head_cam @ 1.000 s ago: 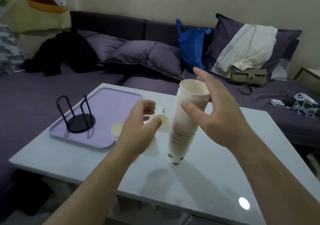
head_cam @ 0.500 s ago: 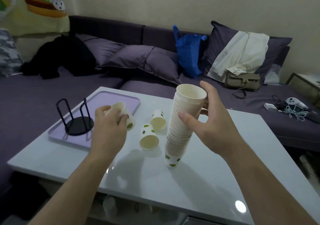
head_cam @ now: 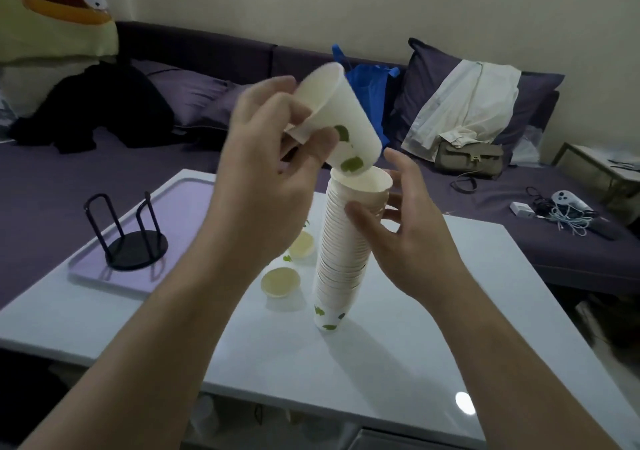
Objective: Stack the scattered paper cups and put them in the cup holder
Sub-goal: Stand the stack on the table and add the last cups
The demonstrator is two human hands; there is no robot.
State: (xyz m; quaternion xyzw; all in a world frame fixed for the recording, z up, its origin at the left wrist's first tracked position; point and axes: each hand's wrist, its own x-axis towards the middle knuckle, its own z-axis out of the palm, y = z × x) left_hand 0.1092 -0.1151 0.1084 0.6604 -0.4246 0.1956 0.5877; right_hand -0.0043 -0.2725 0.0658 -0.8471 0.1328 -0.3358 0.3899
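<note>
One tall stack of paper cups (head_cam: 341, 242) stands upright on the white counter (head_cam: 415, 328), leaning slightly. The right hand (head_cam: 405, 235) steadies it near the top, fingers (head_cam: 360, 217) curled around the upper rims. The left hand (head_cam: 266, 179) holds one single cup (head_cam: 337, 120) tilted, its bottom just at the stack's open mouth; its fingers pinch the cup's side near the base. Two loose cups lie on their sides on the counter left of the stack: the nearer cup (head_cam: 280, 281) and the farther cup (head_cam: 302, 245). One black cup holder (head_cam: 130, 238) stands on one lilac tray (head_cam: 180, 207), well apart from the stack.
</note>
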